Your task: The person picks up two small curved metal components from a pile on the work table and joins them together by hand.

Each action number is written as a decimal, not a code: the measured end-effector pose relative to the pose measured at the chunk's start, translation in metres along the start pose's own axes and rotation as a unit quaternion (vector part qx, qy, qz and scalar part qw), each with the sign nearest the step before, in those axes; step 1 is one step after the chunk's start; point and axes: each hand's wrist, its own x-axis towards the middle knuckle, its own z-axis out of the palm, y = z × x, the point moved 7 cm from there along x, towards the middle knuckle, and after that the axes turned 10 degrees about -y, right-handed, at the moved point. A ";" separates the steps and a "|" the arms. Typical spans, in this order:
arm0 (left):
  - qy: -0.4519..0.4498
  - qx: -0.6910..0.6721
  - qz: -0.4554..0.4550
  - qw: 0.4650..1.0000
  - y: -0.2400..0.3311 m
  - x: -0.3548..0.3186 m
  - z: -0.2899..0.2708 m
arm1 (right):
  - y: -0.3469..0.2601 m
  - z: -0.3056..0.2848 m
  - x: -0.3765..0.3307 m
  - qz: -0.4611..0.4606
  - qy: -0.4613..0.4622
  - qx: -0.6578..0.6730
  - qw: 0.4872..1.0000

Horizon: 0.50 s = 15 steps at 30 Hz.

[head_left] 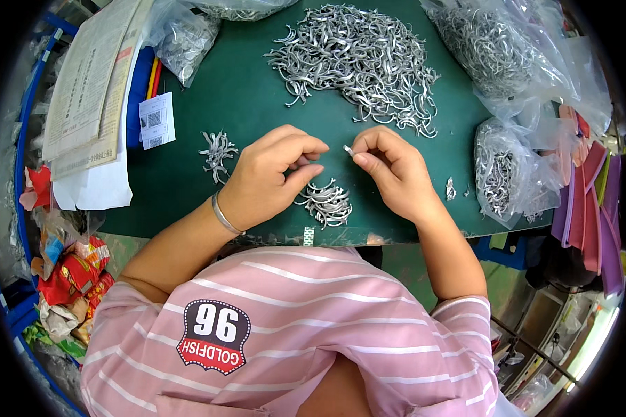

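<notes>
Between the thumb and forefinger of my right hand [394, 170] is a small curved silver metal piece [348, 150], its end poking out toward the left. My left hand [277, 172] hovers opposite, thumb and forefinger apart with nothing visible between them. Under and beside the left fingertips lies a small heap of curved silver pieces [329, 205] near the table's front edge. A smaller group of similar pieces [218, 154] rests to the left of my left wrist. Farther back spreads a large pile of the same curved pieces [355, 59].
Clear plastic bags filled with silver pieces [494, 52] stand at the back right, with a smaller filled bag [497, 170] nearer. Another bag [184, 45] sits at the back left beside papers [90, 104] and a label card [157, 121]. The green table [243, 90] supports them.
</notes>
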 end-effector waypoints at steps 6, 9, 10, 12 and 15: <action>-0.020 -0.045 0.061 0.997 0.012 0.001 0.005 | -0.010 0.015 -0.013 -0.007 -0.020 0.105 0.994; -0.042 -0.017 0.110 0.993 0.016 0.000 0.004 | -0.033 0.017 -0.015 -0.108 -0.015 -0.031 0.994; -0.065 -0.015 0.120 0.991 0.016 -0.001 0.005 | -0.037 0.017 -0.013 -0.122 -0.029 -0.049 0.991; -0.110 -0.009 0.139 0.984 0.014 -0.005 0.007 | -0.044 0.016 -0.010 -0.150 -0.059 -0.084 0.983; -0.143 0.040 0.136 0.980 0.007 -0.008 0.012 | -0.053 0.007 0.012 -0.177 -0.005 -0.165 0.970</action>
